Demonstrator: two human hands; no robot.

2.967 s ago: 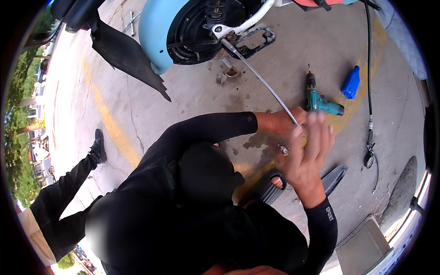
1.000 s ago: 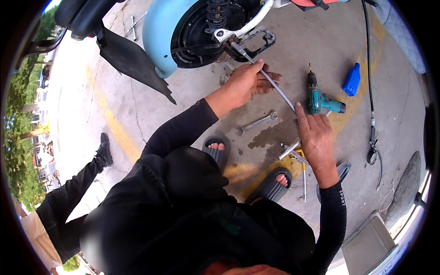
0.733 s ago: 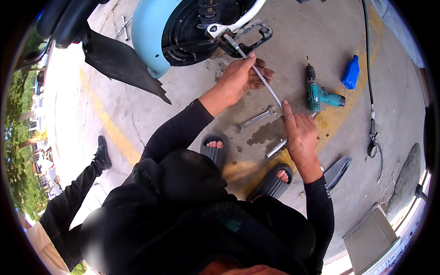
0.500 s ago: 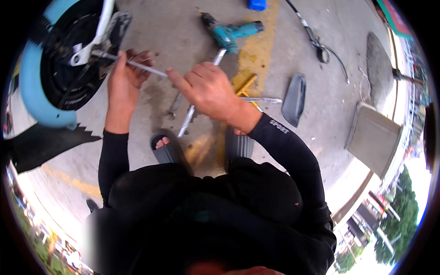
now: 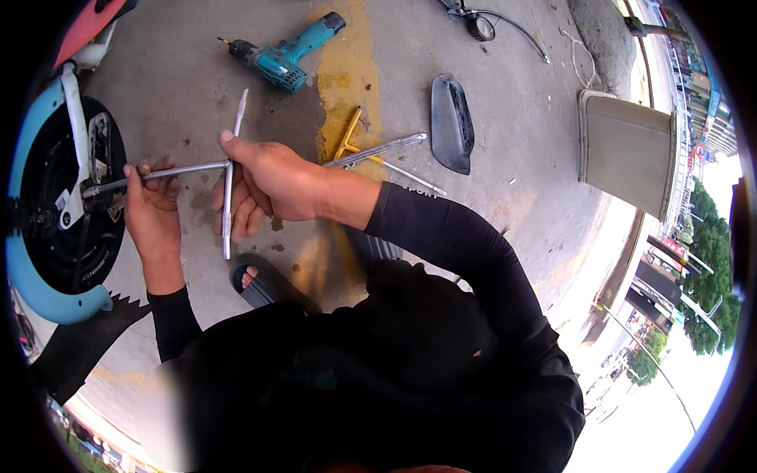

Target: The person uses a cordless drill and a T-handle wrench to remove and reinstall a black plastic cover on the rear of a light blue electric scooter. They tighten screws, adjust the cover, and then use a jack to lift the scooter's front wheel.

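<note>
My left hand (image 5: 154,213) cradles the shaft of a silver T-wrench (image 5: 197,168), its thumb over the rod and fingers curled beneath. The shaft's far end meets the hub area beside the white swing arm (image 5: 73,126) of a scooter wheel (image 5: 91,252) with a light-blue fender (image 5: 35,276). My right hand (image 5: 280,185) grips the wrench where the shaft joins the crossbar, thumb on top. Just right of that hand, a yellow T-handled tool (image 5: 348,134) and silver tools (image 5: 394,146) lie on the concrete.
A teal drill (image 5: 288,63) lies above my hands. Farther right are a dark plastic piece (image 5: 452,126), a gauge with hose (image 5: 481,27) and a grey board or container (image 5: 627,150). My sandalled foot (image 5: 260,284) is below, a torn black flap (image 5: 79,339) at lower left.
The view has swung right, putting the wheel at the far left. My right hand has gone from a pointing finger on the shaft to gripping the T-handle. My left hand stays along the shaft.
</note>
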